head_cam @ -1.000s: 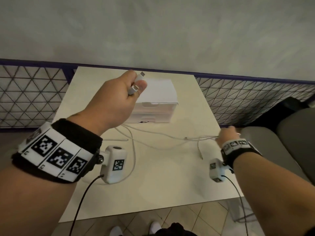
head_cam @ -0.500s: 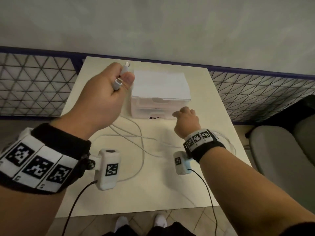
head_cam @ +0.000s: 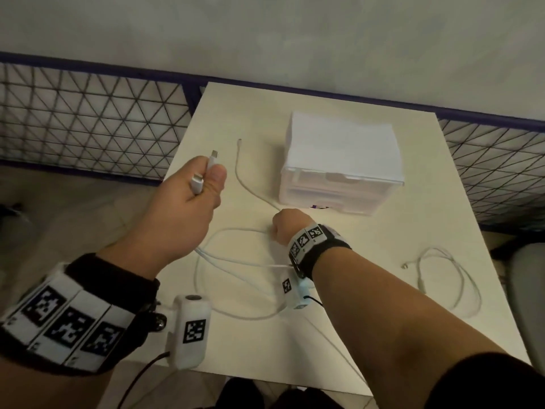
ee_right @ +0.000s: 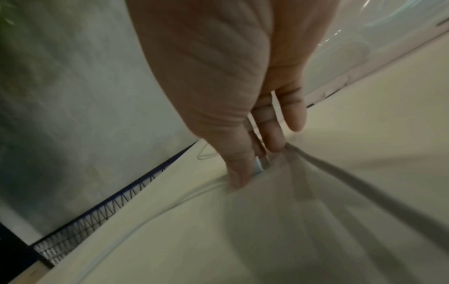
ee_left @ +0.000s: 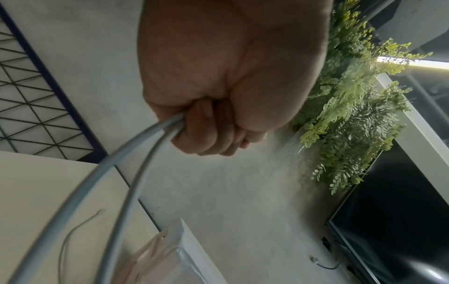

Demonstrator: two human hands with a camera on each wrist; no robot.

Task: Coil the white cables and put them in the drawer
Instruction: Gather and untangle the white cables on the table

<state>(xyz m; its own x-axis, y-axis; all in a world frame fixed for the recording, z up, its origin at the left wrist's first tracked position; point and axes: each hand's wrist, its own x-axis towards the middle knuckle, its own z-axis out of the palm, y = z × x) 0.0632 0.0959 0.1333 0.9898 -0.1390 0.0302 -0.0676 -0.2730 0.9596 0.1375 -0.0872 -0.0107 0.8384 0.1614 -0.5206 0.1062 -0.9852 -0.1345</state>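
My left hand (head_cam: 203, 184) is raised over the table's left edge and grips both plug ends of a white cable (head_cam: 236, 264), whose two strands (ee_left: 126, 173) hang from the fist down to a loop on the table. My right hand (head_cam: 280, 227) is low at the table's middle, just in front of the drawer box (head_cam: 339, 169), and pinches the same cable's loop (ee_right: 262, 163) between fingers and thumb. A thinner white cable (head_cam: 239, 169) runs from the box's left toward my right hand. The drawer looks closed.
Another white cable (head_cam: 454, 278) lies loosely looped near the table's (head_cam: 383, 320) right edge. A wire mesh fence (head_cam: 88, 122) and a grey wall stand behind the table. A grey seat (head_cam: 530, 290) is at the right.
My right hand has moved left from the table's right edge to the middle, in front of the box, drawing the cable with it. My left hand has shifted left, still holding the plugs.
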